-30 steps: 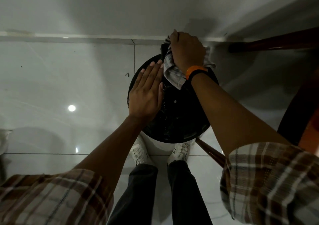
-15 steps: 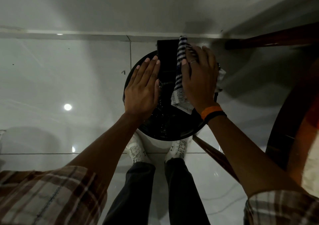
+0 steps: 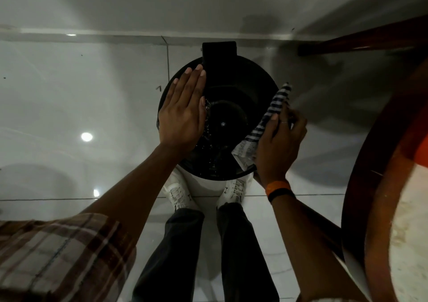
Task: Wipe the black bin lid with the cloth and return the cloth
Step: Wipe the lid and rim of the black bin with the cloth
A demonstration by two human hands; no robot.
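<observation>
The round black bin lid faces up just ahead of my feet, with a black hinge tab at its far edge and small glints, perhaps droplets, on its near half. My left hand lies flat with fingers straight on the lid's left side. My right hand presses the striped dark-and-white cloth against the lid's right rim. Part of the cloth is hidden under that hand.
A round wooden table with an orange patch fills the right side, and its dark legs reach toward the bin. A white wall and skirting run behind the bin. Glossy white floor tiles spread to the left.
My right hand has swept the cloth from the lid's far edge near the hinge down to its right rim. My left hand has stayed flat on the left side.
</observation>
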